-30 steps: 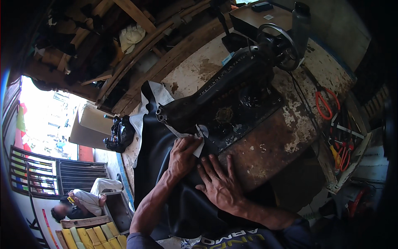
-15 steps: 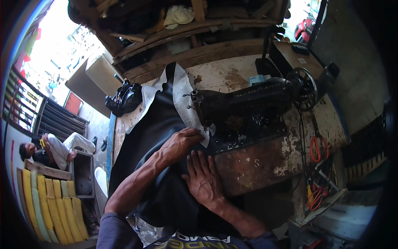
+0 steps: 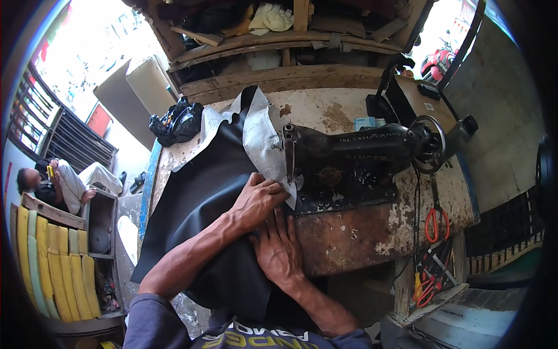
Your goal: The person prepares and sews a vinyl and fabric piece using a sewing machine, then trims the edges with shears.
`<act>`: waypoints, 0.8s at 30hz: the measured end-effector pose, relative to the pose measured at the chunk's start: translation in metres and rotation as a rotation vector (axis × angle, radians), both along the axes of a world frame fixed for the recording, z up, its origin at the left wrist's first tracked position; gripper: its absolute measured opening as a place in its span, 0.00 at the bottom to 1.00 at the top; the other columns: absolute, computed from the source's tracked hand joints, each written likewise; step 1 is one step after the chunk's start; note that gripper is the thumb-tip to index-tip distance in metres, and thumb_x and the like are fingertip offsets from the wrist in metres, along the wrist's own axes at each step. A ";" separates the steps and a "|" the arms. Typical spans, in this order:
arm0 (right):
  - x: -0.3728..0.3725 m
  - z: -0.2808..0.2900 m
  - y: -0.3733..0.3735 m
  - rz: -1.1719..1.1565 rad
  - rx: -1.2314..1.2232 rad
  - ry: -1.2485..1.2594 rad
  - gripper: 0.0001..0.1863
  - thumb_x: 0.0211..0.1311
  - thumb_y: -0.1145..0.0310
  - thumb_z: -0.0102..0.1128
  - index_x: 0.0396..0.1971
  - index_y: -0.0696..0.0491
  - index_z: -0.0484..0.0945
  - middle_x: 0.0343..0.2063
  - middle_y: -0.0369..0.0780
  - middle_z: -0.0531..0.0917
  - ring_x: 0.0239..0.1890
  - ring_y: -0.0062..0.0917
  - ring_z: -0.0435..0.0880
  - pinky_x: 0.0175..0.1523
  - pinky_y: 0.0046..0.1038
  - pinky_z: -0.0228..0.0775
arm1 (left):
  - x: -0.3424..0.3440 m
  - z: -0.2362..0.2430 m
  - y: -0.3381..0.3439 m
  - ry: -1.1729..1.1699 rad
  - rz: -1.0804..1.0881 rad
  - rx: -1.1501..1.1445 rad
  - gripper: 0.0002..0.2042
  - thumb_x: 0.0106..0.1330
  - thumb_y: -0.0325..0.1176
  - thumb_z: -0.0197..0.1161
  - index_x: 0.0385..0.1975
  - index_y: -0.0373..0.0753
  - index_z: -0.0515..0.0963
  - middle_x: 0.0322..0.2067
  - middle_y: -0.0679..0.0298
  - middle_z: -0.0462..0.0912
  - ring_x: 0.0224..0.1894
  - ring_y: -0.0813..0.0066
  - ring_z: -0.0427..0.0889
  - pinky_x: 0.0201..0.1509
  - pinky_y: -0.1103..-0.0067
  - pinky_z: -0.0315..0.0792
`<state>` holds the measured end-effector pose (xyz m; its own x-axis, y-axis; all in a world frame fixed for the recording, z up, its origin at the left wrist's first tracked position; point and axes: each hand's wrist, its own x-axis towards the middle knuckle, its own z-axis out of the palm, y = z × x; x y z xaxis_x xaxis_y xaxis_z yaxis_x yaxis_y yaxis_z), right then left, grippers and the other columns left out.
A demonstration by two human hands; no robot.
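A black sewing machine (image 3: 340, 145) stands on a worn tabletop. A black sheet of material (image 3: 197, 192) with pale backing (image 3: 260, 134) lies under its head and drapes toward me. My left hand (image 3: 258, 199) is closed on the sheet beside the needle area, fingers curled at the pale edge. My right hand (image 3: 278, 250) lies flat and open on the black sheet just below, its fingertips close to my left hand.
A black plastic bag (image 3: 174, 128) sits back left. Orange-handled scissors (image 3: 431, 227) hang at the right above a tool holder (image 3: 430, 279). A person (image 3: 75, 186) sits at the left behind yellow foam pieces (image 3: 55, 267). A wooden shelf (image 3: 279, 75) runs behind the machine.
The view has swung round to more upright, showing more of the doorways. My right hand has moved in closer to my left, which stays by the needle on the sheet.
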<state>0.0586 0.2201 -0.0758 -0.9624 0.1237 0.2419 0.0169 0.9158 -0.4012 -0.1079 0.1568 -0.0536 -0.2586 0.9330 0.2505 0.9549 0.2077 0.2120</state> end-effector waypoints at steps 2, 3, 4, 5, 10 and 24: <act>-0.004 0.000 -0.001 -0.007 0.007 0.010 0.31 0.78 0.52 0.56 0.67 0.63 0.75 0.69 0.55 0.75 0.79 0.46 0.63 0.83 0.53 0.48 | -0.002 0.003 0.000 0.017 0.001 -0.019 0.19 0.56 0.31 0.68 0.50 0.43 0.86 0.47 0.66 0.87 0.55 0.69 0.83 0.64 0.64 0.66; -0.007 0.001 -0.002 -0.009 0.009 0.011 0.31 0.78 0.53 0.55 0.66 0.63 0.75 0.69 0.56 0.75 0.79 0.46 0.63 0.83 0.53 0.48 | -0.004 0.005 0.001 0.022 0.004 -0.026 0.18 0.57 0.31 0.68 0.50 0.43 0.86 0.47 0.67 0.87 0.54 0.69 0.83 0.64 0.64 0.66; -0.009 0.000 -0.005 -0.012 0.010 0.002 0.30 0.78 0.53 0.55 0.66 0.64 0.75 0.68 0.56 0.75 0.79 0.47 0.64 0.83 0.53 0.48 | -0.005 0.004 0.002 0.018 0.007 -0.035 0.18 0.57 0.31 0.67 0.49 0.43 0.86 0.46 0.67 0.87 0.54 0.69 0.83 0.64 0.64 0.66; -0.012 0.000 -0.007 -0.014 0.025 -0.010 0.30 0.78 0.54 0.55 0.66 0.64 0.75 0.68 0.56 0.75 0.78 0.47 0.65 0.83 0.53 0.49 | -0.006 0.006 0.002 0.022 0.009 -0.045 0.17 0.58 0.32 0.67 0.49 0.44 0.86 0.46 0.67 0.86 0.53 0.69 0.83 0.64 0.65 0.66; -0.021 -0.007 -0.012 -0.025 0.109 -0.004 0.28 0.78 0.58 0.55 0.64 0.66 0.76 0.62 0.58 0.79 0.74 0.49 0.70 0.82 0.53 0.51 | -0.010 0.003 0.006 0.038 -0.008 -0.033 0.16 0.60 0.32 0.65 0.48 0.44 0.87 0.45 0.69 0.86 0.53 0.70 0.83 0.62 0.66 0.67; -0.035 -0.009 -0.012 -0.051 0.104 0.029 0.22 0.76 0.64 0.55 0.58 0.66 0.81 0.58 0.58 0.82 0.69 0.49 0.75 0.80 0.53 0.56 | -0.020 0.002 0.010 0.066 -0.020 -0.047 0.14 0.59 0.30 0.64 0.44 0.43 0.88 0.40 0.67 0.88 0.52 0.69 0.85 0.61 0.65 0.68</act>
<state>0.0232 0.2083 -0.0851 -0.9479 0.1455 0.2835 0.0548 0.9508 -0.3049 -0.1283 0.1669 -0.0512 -0.2239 0.9490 0.2220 0.9706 0.1966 0.1386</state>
